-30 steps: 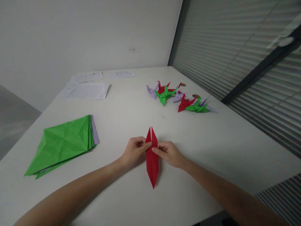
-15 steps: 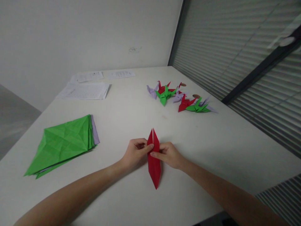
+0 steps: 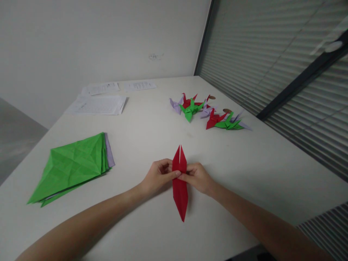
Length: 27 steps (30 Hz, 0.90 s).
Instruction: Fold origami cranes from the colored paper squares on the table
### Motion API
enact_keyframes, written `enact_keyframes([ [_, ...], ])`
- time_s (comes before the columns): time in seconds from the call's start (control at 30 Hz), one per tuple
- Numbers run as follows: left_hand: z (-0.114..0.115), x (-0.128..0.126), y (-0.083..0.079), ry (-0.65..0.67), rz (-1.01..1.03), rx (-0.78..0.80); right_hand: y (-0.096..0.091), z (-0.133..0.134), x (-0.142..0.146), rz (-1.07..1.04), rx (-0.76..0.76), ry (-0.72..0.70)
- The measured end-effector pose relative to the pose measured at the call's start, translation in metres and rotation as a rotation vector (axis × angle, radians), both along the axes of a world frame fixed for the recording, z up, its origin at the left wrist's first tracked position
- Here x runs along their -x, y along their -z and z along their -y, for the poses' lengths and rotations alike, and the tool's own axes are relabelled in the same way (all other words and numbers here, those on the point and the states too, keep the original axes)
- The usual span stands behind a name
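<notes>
A long, narrow folded red paper piece [image 3: 180, 192] lies on the white table [image 3: 152, 134], pointed at both ends, with a split tip at its far end. My left hand [image 3: 159, 176] pinches its left edge at the middle, fingers closed. On the other side my right hand [image 3: 197, 177] pinches the right edge, thumb and fingers pressed together. The fingertips of both hands meet over the middle of the paper.
A stack of creased green sheets [image 3: 72, 163] with a lilac sheet under it lies at the left. Several finished paper cranes [image 3: 206, 112] in red, green and lilac sit at the far right. Printed white pages [image 3: 98, 103] lie at the back. A blind-covered window runs along the right.
The red paper has shifted slightly right and toward me. Both hands have closed in until their fingertips meet over its middle.
</notes>
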<state>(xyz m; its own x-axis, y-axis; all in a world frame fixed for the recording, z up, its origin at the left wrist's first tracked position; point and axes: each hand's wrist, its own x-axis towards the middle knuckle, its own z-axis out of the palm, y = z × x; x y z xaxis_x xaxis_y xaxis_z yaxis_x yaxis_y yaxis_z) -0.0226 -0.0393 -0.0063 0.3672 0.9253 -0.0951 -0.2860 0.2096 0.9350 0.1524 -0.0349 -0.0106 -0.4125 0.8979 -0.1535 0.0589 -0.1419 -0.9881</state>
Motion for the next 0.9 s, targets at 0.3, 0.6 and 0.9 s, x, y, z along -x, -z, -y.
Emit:
enact_keyframes([
  [0.3, -0.003, 0.005, -0.002, 0.03, -0.097, -0.227, 0.0, -0.007, 0.001, -0.067, 0.101, 0.03],
  [0.6, -0.012, 0.008, -0.008, -0.182, -0.004, -0.084, -0.002, -0.007, -0.007, -0.127, -0.267, 0.049],
  [0.9, -0.012, 0.011, -0.004, -0.097, 0.048, -0.197, -0.006, -0.011, -0.01, -0.207, -0.275, 0.017],
])
